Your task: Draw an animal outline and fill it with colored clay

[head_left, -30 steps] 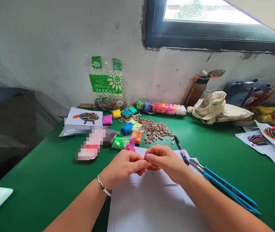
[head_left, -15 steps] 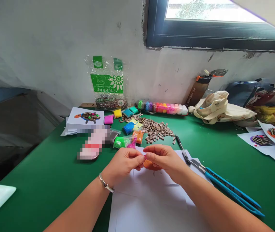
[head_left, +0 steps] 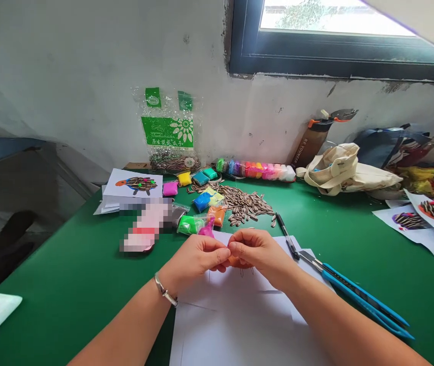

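Note:
My left hand point(head_left: 197, 258) and my right hand point(head_left: 258, 251) meet over a white sheet of paper point(head_left: 240, 310) on the green table point(head_left: 68, 274). Both pinch a small lump of orange clay point(head_left: 234, 260), mostly hidden between the fingertips. A silver bracelet point(head_left: 163, 292) circles my left wrist. Small bags of coloured clay point(head_left: 198, 213) lie just beyond my hands. A heap of striped sunflower seeds point(head_left: 245, 204) lies behind them.
Blue-handled scissors point(head_left: 358, 295) and a black pen point(head_left: 286, 236) lie right of my hands. A seed bag point(head_left: 169, 132) leans on the wall beside a row of clay packs point(head_left: 255, 170). A seed-turtle picture point(head_left: 135, 184), a cloth bag point(head_left: 344, 170), a bottle point(head_left: 314, 137) and more pictures point(head_left: 426, 216) stand around.
My fingers keep working the orange clay with only slight shifts; the view wobbles a little.

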### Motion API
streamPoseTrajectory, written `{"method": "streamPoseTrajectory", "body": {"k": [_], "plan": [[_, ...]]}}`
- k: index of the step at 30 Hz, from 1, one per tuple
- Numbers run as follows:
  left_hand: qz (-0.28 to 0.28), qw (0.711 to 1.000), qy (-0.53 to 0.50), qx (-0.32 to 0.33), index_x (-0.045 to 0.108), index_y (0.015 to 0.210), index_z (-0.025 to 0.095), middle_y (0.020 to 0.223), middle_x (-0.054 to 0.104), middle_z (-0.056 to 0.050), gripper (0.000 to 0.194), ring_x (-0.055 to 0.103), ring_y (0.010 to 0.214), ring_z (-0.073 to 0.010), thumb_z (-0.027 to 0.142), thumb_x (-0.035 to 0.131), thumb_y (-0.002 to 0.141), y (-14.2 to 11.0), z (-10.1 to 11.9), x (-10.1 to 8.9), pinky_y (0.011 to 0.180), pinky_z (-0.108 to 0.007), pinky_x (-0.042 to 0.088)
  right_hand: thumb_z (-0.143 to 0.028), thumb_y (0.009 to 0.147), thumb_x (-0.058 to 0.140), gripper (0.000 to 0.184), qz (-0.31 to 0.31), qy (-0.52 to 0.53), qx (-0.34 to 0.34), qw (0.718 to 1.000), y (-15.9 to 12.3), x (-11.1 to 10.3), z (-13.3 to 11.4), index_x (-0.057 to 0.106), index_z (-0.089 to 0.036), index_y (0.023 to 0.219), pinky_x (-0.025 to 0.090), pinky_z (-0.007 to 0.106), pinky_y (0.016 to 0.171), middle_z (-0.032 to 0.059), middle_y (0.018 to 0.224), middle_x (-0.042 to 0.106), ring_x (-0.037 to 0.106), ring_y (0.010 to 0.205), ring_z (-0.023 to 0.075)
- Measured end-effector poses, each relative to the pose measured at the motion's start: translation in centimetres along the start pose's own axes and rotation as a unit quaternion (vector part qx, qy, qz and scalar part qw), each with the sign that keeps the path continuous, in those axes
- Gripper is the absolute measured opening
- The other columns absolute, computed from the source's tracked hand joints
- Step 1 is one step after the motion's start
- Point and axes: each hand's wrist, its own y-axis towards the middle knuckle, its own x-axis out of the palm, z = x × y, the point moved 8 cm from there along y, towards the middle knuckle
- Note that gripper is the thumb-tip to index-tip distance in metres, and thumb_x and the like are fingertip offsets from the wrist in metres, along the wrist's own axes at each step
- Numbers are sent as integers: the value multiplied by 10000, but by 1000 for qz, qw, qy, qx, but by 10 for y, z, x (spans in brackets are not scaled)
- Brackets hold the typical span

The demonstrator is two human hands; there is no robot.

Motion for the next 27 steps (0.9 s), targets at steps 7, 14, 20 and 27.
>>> {"method": "streamPoseTrajectory", "body": {"k": [7,14,20,27], "plan": [[44,999,-30,9,681,693,129,694,656,-47,323,566,664,-151,446,682,753,-1,3,-7,666,-285,454,-372,798,653,207,69,-17,-24,997,1,-14,-4,631,-166,790,340,196,482,-42,572,512,472,519,77],[53,998,-31,22,671,675,131,674,649,-44,333,564,657,-153,455,683,750,-1,3,-10,658,-289,451,-344,776,662,199,58,-19,-40,997,0,-9,-7,618,-157,725,318,196,478,-48,569,460,429,519,70],[53,998,-24,22,677,679,129,662,641,-42,339,562,652,-156,460,678,753,1,2,-8,654,-294,452,-353,745,671,225,39,3,-22,999,1,-2,-3,583,-155,683,348,215,494,-56,546,431,401,513,72],[49,998,-25,20,695,698,129,674,649,-41,335,562,655,-148,459,683,753,1,3,-7,655,-282,458,-364,761,675,250,36,-6,-25,999,-1,-3,-6,573,-154,670,344,207,495,-54,548,434,399,509,66]]}}
